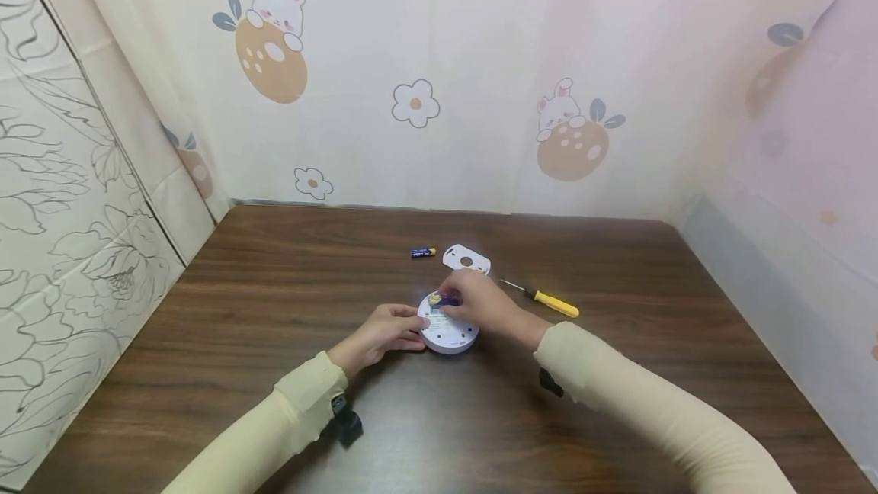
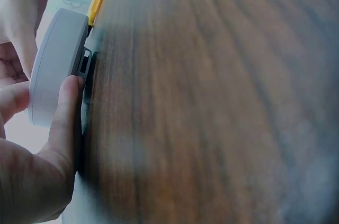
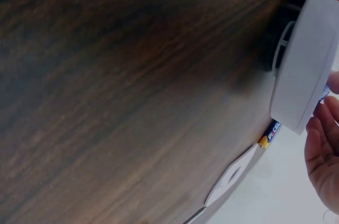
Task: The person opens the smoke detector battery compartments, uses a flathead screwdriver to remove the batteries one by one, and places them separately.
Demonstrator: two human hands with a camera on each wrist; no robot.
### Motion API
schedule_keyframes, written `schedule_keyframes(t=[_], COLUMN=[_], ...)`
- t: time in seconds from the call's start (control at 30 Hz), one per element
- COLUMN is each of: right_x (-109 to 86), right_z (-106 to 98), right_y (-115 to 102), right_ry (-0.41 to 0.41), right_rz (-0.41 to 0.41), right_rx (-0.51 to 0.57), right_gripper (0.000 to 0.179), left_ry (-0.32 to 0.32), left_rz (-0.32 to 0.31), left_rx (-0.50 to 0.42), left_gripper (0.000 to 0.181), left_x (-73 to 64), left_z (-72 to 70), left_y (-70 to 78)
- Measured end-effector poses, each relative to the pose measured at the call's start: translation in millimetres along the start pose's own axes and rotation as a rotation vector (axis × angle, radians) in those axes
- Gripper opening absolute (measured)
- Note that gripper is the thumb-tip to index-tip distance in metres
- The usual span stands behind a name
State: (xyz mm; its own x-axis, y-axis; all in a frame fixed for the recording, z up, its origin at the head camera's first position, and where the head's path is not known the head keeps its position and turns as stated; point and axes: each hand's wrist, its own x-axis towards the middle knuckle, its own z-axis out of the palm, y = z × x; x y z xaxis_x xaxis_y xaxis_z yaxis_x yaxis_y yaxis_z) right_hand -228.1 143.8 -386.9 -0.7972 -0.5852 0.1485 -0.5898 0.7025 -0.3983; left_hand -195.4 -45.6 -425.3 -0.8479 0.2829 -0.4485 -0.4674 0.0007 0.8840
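Note:
A round white smoke detector (image 1: 449,338) lies underside up over the table, with small dark slots and printed text on its face. At its left edge my left hand (image 1: 384,332) grips it, thumb on the upper face and fingers along the side and below. My right hand (image 1: 480,300) pinches a blue-and-yellow battery (image 1: 436,299) at the far part of that face; the fingers hide much of the battery. In the right wrist view the detector (image 3: 307,65) stands on edge, its vented front toward the wood.
Beyond the detector lies a second battery (image 1: 423,253). Beside it is a white mounting plate (image 1: 453,256) with a round hole. A screwdriver (image 1: 557,305) with a yellow handle lies to the right on the brown table (image 1: 274,273). A patterned curtain (image 1: 480,36) hangs behind.

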Motion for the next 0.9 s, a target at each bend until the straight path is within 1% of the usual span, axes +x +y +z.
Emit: schedule_keyframes(t=[0.2, 0.33, 0.5, 0.67, 0.8, 0.9], right_x=[1.5, 2.7, 2.8, 2.8, 3.0, 4.1], right_z=[1.7, 2.7, 2.8, 2.1, -0.7, -3.8], right_y=[-1.8, -1.9, -0.6, 2.3, 2.5, 1.6], right_ry=[0.009, 0.007, -0.002, -0.009, -0.007, -0.011], right_rz=[-0.052, -0.065, -0.070, -0.102, -0.120, -0.122], right_rx=[-0.075, -0.110, -0.114, -0.090, -0.081, -0.095], right_gripper=[0.020, 0.018, 0.018, 0.017, 0.018, 0.019], left_ry=[0.004, 0.002, 0.007, 0.000, -0.005, 0.001], left_rz=[0.002, 0.000, -0.004, -0.007, -0.009, -0.010], left_rx=[0.007, 0.007, 0.006, 0.010, 0.013, 0.010], left_gripper=[0.046, 0.047, 0.045, 0.044, 0.044, 0.044], left_x=[0.9, 1.6, 1.4, 0.4, 1.1, 1.4], left_z=[0.5, 0.6, 1.2, 0.6, -0.4, -0.6], left_y=[-0.6, -0.3, 0.3, 0.7, -0.2, -0.8])
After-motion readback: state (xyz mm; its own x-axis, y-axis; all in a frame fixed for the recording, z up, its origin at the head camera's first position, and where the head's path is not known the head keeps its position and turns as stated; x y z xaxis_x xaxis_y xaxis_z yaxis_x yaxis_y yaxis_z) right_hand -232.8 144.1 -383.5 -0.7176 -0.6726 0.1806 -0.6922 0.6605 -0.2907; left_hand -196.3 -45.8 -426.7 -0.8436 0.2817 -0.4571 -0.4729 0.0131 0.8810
